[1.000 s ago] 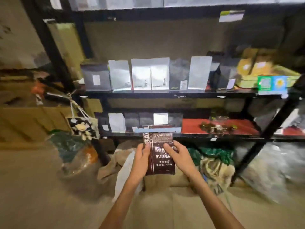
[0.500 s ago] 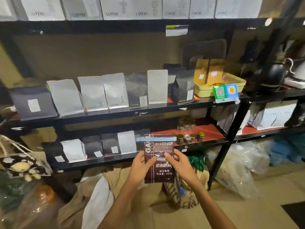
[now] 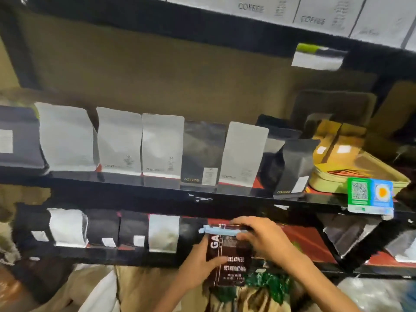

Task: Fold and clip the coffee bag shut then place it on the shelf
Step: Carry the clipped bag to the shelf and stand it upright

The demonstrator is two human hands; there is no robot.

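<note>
Coffee bag (image 3: 227, 264) clipped, gripped by left hand (image 3: 200, 266) and right hand (image 3: 263, 239) fingers; slide upright into lower shelf (image 3: 299, 239) gap, clip (image 3: 221, 230) clearing the rail.

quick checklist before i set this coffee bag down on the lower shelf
1. Clip on: ok, the blue clip sits across the folded top of the coffee bag.
2. Grip: ok, left hand holds the bag's side and right hand holds its top.
3. Free spot: ok, the red surface of the lower shelf looks bare just right of the silver bag.
4. Bag on the shelf: not ok, it is in front of the shelf edge, in both hands.
5. Headroom under the upper shelf: cannot tell.
6. Clip fully shut: cannot tell, blurred.
</note>
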